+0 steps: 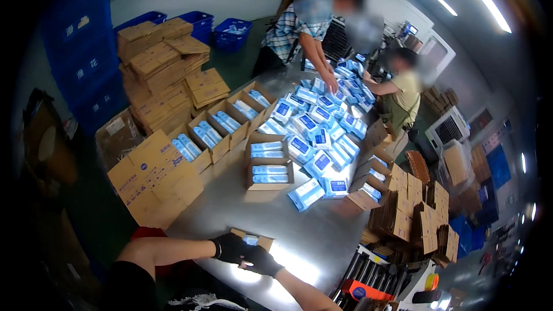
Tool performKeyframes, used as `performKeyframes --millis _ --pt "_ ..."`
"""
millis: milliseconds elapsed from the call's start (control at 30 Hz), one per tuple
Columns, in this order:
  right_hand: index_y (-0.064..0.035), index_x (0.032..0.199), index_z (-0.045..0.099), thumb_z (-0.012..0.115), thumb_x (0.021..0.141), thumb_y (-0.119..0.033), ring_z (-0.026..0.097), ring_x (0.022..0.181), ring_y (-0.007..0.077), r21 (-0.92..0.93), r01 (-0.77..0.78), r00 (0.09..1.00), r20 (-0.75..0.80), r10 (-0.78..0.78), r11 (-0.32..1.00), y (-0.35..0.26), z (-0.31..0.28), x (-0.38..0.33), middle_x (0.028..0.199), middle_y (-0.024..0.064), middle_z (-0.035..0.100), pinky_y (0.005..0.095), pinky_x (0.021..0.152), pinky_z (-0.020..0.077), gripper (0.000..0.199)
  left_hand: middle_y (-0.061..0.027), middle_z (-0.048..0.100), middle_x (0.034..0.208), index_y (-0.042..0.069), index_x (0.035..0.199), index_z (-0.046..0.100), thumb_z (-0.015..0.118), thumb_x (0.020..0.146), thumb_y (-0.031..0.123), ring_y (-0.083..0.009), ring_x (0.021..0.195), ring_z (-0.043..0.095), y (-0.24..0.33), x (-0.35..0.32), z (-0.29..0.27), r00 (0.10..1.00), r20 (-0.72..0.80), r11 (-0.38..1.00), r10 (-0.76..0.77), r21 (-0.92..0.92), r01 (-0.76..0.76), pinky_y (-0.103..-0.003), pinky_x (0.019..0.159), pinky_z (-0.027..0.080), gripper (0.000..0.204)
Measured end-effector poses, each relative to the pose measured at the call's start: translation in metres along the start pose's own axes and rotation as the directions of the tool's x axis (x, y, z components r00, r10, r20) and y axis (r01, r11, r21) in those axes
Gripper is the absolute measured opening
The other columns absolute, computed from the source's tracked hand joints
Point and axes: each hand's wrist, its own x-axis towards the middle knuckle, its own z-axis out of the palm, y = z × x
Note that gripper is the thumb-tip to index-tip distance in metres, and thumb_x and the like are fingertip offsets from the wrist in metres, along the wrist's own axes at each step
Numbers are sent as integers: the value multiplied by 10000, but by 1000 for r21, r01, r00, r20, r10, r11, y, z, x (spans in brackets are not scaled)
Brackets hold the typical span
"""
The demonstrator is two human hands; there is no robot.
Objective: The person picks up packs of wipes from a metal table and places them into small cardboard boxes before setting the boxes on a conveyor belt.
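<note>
Low in the view, a small open cardboard box [266,243] lies on the metal table, with light blue packs [250,239] showing inside. My left hand [231,249], in a black glove, is closed at the box's left near side. Next to it my right hand [262,261], gloved the same, is closed at the near side, almost touching the left. The dark gloves hide much of the finger detail. Farther up the table stand two open boxes [268,164] with blue-and-white soft packs, beside a large heap of such packs [317,124].
Filled open boxes [216,132] line the table's left edge, by a large carton [155,178]. Flattened cartons [167,63] stack beyond; more [409,207] stand right. A roller conveyor [374,273] is at lower right. Two people [294,34] work at the far end.
</note>
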Motion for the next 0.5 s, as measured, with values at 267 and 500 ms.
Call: performKeyframes --millis 267,500 --pt "-59 1057 614 727 759 -313 586 1050 267 -356 -264 952 -246 183 896 1 -41 30 1074 110 629 406 889 463 408 -189 593 1033 19 1078 561 798 625 363 -330 958 586 -25 11 75 347 -786 855 -512 -427 295 -418 801 471 617" --pt "-180 1288 528 597 836 -439 393 1268 334 -389 -676 710 -572 411 626 -36 31 -13 1350 110 473 618 1050 192 525 -121 565 998 34 1067 518 594 810 225 -237 1027 534 -15 72 150 607 -571 625 -553 -766 -151 -342 902 423 330"
